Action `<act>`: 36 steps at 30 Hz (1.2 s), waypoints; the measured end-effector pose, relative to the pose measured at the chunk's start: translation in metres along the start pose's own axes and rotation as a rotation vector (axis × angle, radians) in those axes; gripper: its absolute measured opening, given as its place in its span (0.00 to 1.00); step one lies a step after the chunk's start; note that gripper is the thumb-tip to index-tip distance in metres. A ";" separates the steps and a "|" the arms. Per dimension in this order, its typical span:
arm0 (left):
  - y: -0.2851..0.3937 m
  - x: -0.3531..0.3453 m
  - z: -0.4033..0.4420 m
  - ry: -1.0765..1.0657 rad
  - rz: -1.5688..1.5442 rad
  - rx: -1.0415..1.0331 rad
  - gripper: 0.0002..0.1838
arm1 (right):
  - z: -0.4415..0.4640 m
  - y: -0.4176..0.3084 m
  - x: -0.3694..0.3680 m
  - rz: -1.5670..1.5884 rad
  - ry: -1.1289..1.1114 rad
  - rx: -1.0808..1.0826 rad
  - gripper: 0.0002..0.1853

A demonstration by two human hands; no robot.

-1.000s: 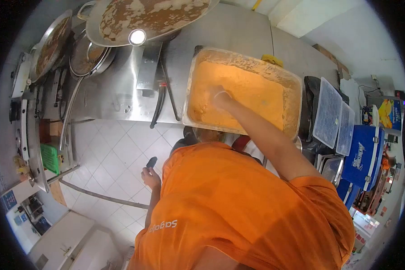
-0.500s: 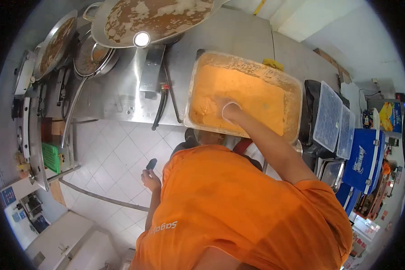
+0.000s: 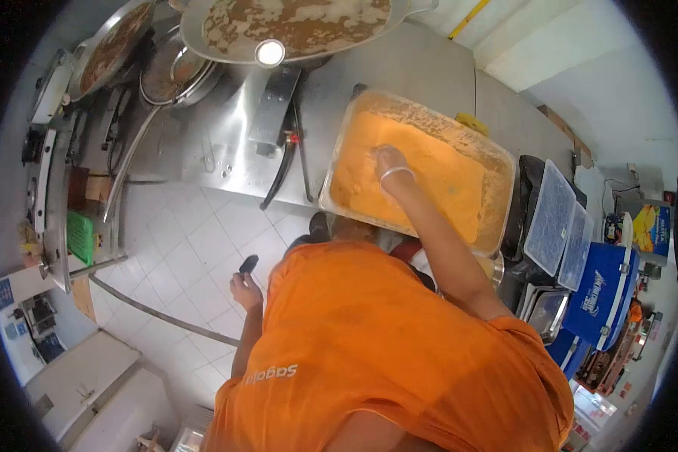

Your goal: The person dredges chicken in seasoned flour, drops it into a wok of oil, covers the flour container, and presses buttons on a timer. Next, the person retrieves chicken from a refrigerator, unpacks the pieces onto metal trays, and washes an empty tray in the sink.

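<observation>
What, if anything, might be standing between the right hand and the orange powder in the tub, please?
Nothing visible does: the right hand is inside the open tub, at the orange powder, with no lid between. A pale band rings the wrist; whether it is a glove's cuff, I cannot tell.

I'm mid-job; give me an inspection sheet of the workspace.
Surface: steel counter, small marks near its front edge.
Job's things: rectangular tub holding orange powder.
Clutter: clear plastic items and blue box right of the tub.
Hands: right hand at the powder, fingers unclear; left hand holding a small black object.
Cables: black hose with red fitting, reaching the counter's edge.
Surroundings: large pan on the counter's far side; tiled floor.
</observation>
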State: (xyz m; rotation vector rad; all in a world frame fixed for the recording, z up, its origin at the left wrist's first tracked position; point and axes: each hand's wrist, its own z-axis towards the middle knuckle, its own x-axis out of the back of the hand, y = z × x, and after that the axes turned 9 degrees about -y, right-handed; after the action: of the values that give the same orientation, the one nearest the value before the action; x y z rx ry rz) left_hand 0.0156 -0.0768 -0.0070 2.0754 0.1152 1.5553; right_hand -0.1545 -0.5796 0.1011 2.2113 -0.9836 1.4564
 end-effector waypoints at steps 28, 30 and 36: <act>-0.029 -0.008 0.035 -0.020 0.031 0.101 0.08 | 0.167 -0.081 0.319 0.241 0.324 0.009 0.20; -0.029 -0.007 0.030 0.002 0.044 0.102 0.08 | 0.128 -0.081 0.316 0.582 0.441 0.020 0.17; -0.040 -0.014 0.013 -0.039 0.056 0.148 0.09 | -0.007 0.015 0.218 -0.171 0.311 0.028 0.12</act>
State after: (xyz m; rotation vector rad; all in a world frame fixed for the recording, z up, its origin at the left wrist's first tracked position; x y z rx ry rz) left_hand 0.0321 -0.0527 -0.0405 2.2396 0.1634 1.5805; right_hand -0.1161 -0.6669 0.2979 1.9515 -0.6591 1.6747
